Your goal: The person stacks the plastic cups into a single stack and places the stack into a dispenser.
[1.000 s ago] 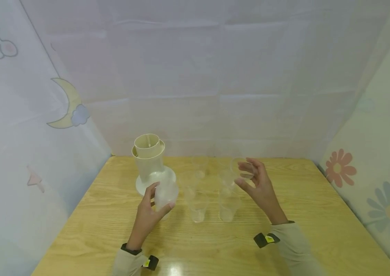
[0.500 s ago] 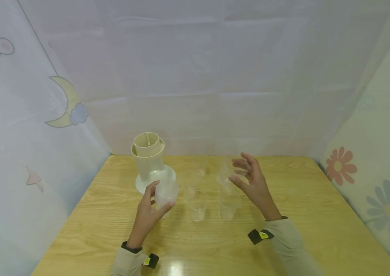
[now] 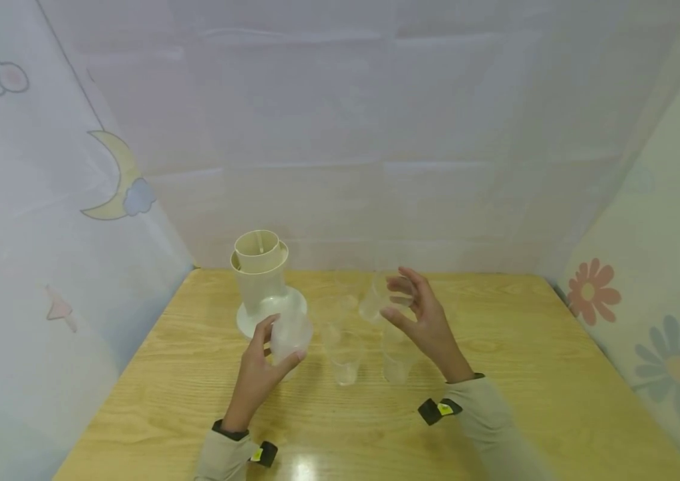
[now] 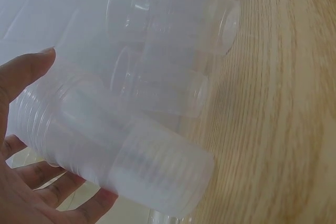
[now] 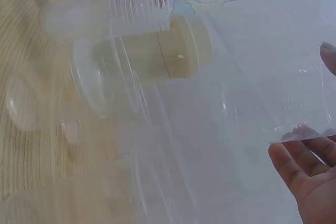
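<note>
In the head view my left hand [image 3: 258, 375] grips a stack of nested clear plastic cups [image 3: 289, 339]. The left wrist view shows the stack [image 4: 136, 150] tilted, with the fingers under it and the thumb above. My right hand [image 3: 427, 324] holds one clear plastic cup [image 3: 377, 302] over the back of the table, fingers and thumb on either side near its rim. Below, clear cups stand in rows on the table, among them a front left cup [image 3: 345, 366] and a front right cup [image 3: 397, 367]. Their outlines are faint, and some overlap the held cup.
A cream two-tiered cylinder on a round white base [image 3: 259, 287] stands at the back left, just beyond my left hand. The wooden table [image 3: 526, 414] meets a pale cloth backdrop [image 3: 316, 214] behind and printed cloths on both sides.
My right hand has moved left with its cup, now above the middle of the standing cups. The left hand and its stack have stayed in place.
</note>
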The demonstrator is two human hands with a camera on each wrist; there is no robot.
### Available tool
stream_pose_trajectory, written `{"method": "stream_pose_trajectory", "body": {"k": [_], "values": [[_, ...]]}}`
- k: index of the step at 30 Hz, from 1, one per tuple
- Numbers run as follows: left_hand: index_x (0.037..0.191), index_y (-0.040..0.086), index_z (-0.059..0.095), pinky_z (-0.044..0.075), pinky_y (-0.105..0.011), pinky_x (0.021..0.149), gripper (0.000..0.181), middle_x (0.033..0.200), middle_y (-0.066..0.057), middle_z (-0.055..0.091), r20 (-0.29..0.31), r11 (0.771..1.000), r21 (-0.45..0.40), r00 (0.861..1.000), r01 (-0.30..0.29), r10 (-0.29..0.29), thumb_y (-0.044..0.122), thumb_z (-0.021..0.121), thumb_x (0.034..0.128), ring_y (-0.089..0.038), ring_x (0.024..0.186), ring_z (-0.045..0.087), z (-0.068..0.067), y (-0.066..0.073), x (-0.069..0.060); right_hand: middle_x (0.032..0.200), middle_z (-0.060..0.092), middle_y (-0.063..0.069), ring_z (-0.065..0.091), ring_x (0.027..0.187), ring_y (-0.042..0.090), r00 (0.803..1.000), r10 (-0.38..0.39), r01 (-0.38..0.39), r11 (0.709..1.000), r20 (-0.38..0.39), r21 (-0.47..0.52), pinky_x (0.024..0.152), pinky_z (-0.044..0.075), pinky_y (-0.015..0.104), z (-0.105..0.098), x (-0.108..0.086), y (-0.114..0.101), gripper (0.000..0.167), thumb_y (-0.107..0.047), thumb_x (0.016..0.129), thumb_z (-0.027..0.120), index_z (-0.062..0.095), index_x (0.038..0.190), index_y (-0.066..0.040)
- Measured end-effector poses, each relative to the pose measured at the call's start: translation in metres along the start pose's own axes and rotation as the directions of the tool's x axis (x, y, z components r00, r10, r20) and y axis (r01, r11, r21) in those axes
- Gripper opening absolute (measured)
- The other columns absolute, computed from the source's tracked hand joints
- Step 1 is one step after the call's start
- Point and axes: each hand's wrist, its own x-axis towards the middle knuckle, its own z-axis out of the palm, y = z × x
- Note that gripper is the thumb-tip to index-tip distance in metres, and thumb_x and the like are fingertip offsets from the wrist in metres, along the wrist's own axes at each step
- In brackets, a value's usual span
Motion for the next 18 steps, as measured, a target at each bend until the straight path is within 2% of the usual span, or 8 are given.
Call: {"method": "stream_pose_trajectory", "body": {"k": [4,9,18], "values": [[0.146,0.009,0.042,0.046,-0.057,0.093,0.076,0.129,-0.023,0.058,0.001,1.0,-0.006,1.0,-0.015,0.015,0.013,0.083,0.0824,-0.036,0.119,0.054,-0.001,0.001,-0.001,0.141,0.05,0.02,0.05,0.126,0.036,1.0,0.006,-0.006,1.0,0.009,0.009,0.103,0.045,0.032,0.005,0.002,-0.001,0.075,0.008,0.09,0.068,0.031,0.153,-0.008],[0.145,0.018,0.043,0.046,-0.055,0.093,0.074,0.131,-0.019,0.059,0.01,0.999,-0.012,0.999,-0.035,0.035,0.022,0.084,0.0831,-0.032,0.119,0.055,-0.002,-0.008,0.0,0.141,0.05,0.02,0.05,0.126,0.036,1.0,-0.005,0.005,1.0,0.023,0.022,0.102,0.044,0.028,0.012,0.006,-0.002,0.076,0.01,0.089,0.067,0.031,0.153,-0.008],[0.147,0.012,0.042,0.047,-0.057,0.092,0.078,0.133,-0.022,0.056,0.013,1.0,0.004,1.0,-0.025,0.025,0.026,0.084,0.0828,-0.035,0.121,0.054,0.0,-0.007,-0.001,0.14,0.05,0.022,0.051,0.125,0.036,0.999,-0.02,0.019,0.999,0.036,0.037,0.101,0.046,0.027,0.021,0.009,-0.007,0.075,0.01,0.089,0.068,0.032,0.152,-0.006]]}}
